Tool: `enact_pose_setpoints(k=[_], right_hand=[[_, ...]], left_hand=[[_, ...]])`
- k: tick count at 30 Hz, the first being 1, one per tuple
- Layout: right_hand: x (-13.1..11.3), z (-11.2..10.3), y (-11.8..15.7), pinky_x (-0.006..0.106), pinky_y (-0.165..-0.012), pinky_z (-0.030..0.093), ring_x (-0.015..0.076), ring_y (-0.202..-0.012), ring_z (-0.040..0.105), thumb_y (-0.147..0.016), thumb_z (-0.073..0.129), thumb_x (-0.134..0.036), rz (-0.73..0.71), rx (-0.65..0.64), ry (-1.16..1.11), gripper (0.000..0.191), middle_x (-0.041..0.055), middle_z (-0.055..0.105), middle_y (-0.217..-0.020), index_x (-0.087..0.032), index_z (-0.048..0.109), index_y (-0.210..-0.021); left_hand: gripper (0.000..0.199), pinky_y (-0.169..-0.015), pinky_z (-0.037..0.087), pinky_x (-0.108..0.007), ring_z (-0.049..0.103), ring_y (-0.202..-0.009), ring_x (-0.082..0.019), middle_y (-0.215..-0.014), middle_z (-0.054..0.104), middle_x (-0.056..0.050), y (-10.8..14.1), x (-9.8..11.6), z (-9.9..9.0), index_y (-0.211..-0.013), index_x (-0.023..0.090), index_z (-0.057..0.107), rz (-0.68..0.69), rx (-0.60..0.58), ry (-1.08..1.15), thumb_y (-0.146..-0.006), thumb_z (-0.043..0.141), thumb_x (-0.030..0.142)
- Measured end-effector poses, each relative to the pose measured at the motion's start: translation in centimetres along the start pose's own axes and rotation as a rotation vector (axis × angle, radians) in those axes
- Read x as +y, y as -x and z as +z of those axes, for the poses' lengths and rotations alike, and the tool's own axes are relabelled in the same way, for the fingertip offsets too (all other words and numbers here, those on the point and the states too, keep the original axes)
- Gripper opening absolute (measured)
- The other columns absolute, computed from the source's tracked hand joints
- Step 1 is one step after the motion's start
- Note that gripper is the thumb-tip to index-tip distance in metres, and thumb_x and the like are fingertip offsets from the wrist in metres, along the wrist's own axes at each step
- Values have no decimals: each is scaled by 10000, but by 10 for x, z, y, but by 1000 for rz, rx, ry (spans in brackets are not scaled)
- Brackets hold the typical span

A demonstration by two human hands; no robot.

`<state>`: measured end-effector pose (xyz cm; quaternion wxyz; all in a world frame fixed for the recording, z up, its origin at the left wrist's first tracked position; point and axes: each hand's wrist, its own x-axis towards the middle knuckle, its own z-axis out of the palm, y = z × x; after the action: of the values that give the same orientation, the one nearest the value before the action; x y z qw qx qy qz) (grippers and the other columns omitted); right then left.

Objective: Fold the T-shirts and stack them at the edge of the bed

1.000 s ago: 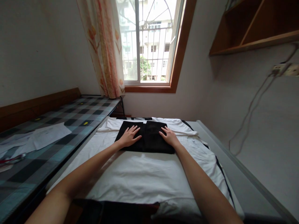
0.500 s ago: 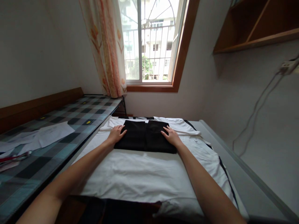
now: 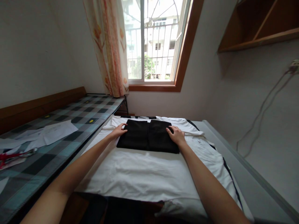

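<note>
Black folded cloth [image 3: 136,135]: left hand [image 3: 118,131], right hand [image 3: 177,135] half-spread, touching side edges.

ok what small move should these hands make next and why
Perhaps pinch the black cloth by both side edges: the left hand and right hand are at its opposite sides, and it lies flat on the white fabric.

window [image 3: 149,43] backlight, glare | interior dim | edges stretched, soft
</note>
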<state>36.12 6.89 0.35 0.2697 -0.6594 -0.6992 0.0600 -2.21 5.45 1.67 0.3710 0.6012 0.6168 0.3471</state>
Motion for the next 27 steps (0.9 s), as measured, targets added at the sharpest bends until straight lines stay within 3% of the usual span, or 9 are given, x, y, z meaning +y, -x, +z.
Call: enact_pose_setpoints(k=[3, 8, 13, 16, 19, 22, 27], right_hand=[[0, -8, 0, 453, -953, 411, 297, -1111, 593, -917, 438, -480, 119, 12, 49, 458, 146, 643, -1186, -184, 615, -1219], [7, -13, -4, 414, -823, 460, 330, -984, 650, -868, 402, -626, 265, -156, 88, 574, 174, 706, -976, -159, 693, -1031], [20, -9, -16, 363, -727, 473, 329, -886, 664, -818, 425, -693, 248, -307, 23, 616, 171, 714, -849, -149, 710, -783], [22, -6, -20, 330, -709, 471, 300, -848, 661, -822, 499, -613, 236, -309, -43, 512, 151, 710, -824, -141, 681, -743], [15, -7, -18, 296, -682, 474, 260, -815, 654, -821, 558, -544, 283, -267, -162, 418, 121, 700, -823, -137, 654, -808], [4, -10, -12, 257, -638, 476, 222, -807, 641, -804, 617, -495, 343, -207, -315, 381, 98, 692, -872, -141, 609, -945], [-10, -23, -9, 231, -625, 461, 191, -809, 621, -815, 647, -415, 362, -209, -309, 364, 102, 671, -957, -131, 555, -1023]], left_hand=[[519, -528, 465, -226, 629, -632, -162, -692, 623, 16, 2, -1, -7, -1165, 176, 509, -38, -82, 30, -709, 696, 341], [721, -408, 352, -192, 486, -432, -97, -621, 537, 56, 13, 1, -16, -1264, 215, 457, -62, -103, -50, -655, 770, 443], [684, -409, 306, -186, 430, -440, -88, -561, 452, 75, 25, 9, -19, -1258, 193, 518, -65, -220, -39, -682, 722, 500], [741, -463, 370, -216, 519, -537, -136, -624, 527, 38, 28, 12, -17, -1292, 176, 522, -59, -197, -84, -654, 735, 487], [738, -666, 490, -277, 620, -842, -226, -942, 650, -67, 30, 12, -15, -1266, 171, 558, 63, -110, -125, -605, 756, 434], [735, -842, 491, -310, 566, -1101, -278, -1245, 591, -112, 34, 11, -13, -1267, 195, 566, 143, -88, -126, -585, 752, 394], [742, -859, 494, -338, 558, -1128, -287, -1271, 585, -120, 41, 14, -9, -1262, 194, 581, 95, -80, -17, -563, 764, 363]])
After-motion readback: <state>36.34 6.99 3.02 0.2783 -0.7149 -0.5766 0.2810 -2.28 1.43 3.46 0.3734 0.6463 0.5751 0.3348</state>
